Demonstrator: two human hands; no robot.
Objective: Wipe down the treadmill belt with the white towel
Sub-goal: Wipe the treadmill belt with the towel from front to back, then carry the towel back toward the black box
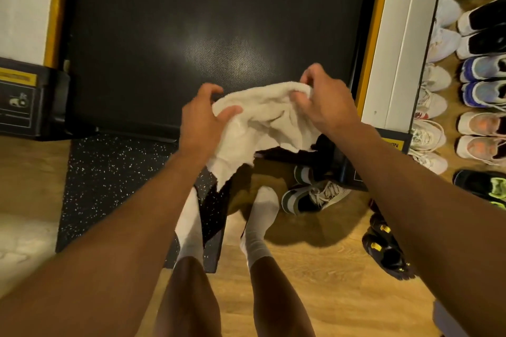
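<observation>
Hands: your left hand (201,115) and right hand (323,98) both grip the white towel (260,123), fingers curled.
Belt: the treadmill belt (191,22) lies just ahead, below the towel.

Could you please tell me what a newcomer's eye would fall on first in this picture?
First comes the white towel, bunched in the centre and gripped at its two sides by the left hand and the right hand, its ragged end hanging down. Behind it the dark treadmill belt fills the upper middle, with a bright glare patch on it. Along the right edge, a row of shoes lines the wooden floor.
</observation>
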